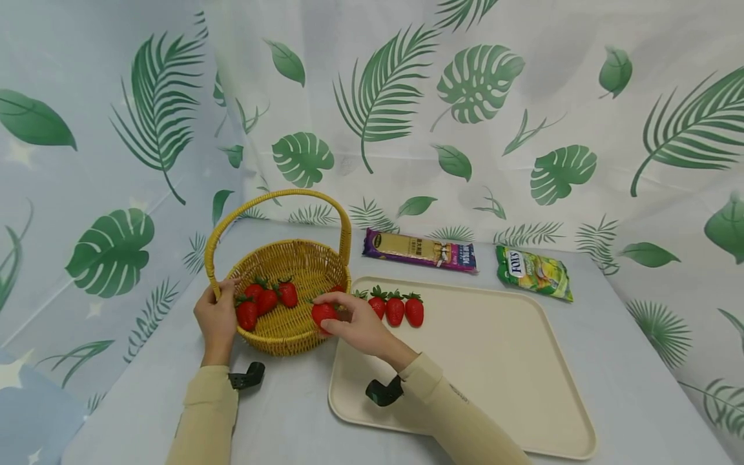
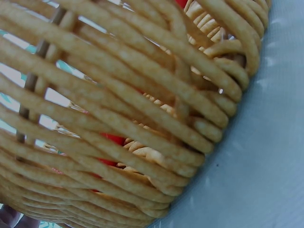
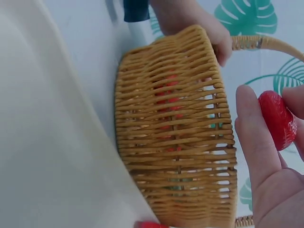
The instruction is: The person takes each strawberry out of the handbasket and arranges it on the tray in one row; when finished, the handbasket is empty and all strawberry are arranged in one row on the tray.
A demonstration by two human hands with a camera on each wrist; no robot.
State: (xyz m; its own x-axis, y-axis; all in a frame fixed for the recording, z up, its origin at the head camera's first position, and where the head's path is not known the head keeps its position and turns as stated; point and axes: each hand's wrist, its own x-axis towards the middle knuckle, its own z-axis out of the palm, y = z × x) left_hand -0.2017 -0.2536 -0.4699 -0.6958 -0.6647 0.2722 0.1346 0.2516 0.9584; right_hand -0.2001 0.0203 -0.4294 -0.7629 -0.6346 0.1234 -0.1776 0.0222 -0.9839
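Right-hand grip narrow, pinching red strawberry; left-hand grip holding yellow basket.

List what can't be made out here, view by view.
- Head: leftmost strawberry on the tray, mostly hidden by the right hand; fine print on the purple packet, too small.
- Left wrist: strawberries, screened by the basket weave.
- Right wrist: red item at the bottom edge, cut off by the frame.

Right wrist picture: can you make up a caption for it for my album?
Fingers pinch a red strawberry near the rim of a woven basket, which the left hand holds.
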